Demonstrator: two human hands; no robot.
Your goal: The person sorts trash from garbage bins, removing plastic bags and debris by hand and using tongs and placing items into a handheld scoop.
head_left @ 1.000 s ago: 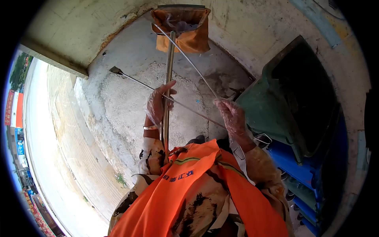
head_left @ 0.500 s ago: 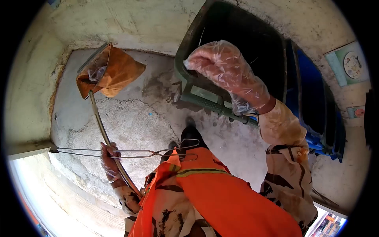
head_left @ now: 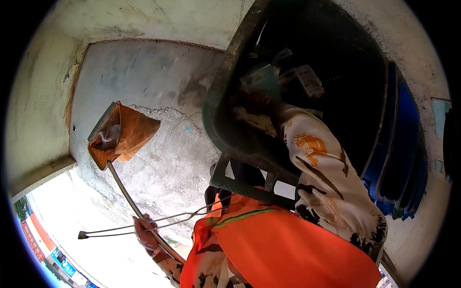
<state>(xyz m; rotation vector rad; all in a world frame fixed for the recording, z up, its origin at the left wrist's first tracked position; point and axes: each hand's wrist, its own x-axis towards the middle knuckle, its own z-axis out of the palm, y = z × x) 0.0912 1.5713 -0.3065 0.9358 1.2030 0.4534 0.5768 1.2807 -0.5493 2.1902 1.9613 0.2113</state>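
My left hand [head_left: 145, 232], in a clear plastic glove, is closed around the metal pole [head_left: 126, 193] of a long-handled dustpan. Long wire tongs [head_left: 165, 224] cross the pole at the same hand. At the pole's far end hangs the orange-brown dustpan [head_left: 137, 132], with crumpled clear plastic in it. My right arm reaches over the rim of a dark green wheelie bin [head_left: 216, 117]. Down in the bin's shadow is my right hand [head_left: 259, 98], its fingers too dark and blurred to make out. Beside it lie a greenish translucent piece [head_left: 264, 79] and a clear plastic container [head_left: 309, 80].
Blue bins [head_left: 389, 144] stand close along the right side. A pale wall [head_left: 38, 96] rises on the left and runs along the back. Rough concrete floor [head_left: 163, 139] lies between the wall and the green bin. The bin's handle bar [head_left: 249, 189] is close against my orange vest.
My right hand has gone from above the bin's rim down into it. I have leaned closer to the bin. The dustpan and tongs appear lower in view, still in my left hand.
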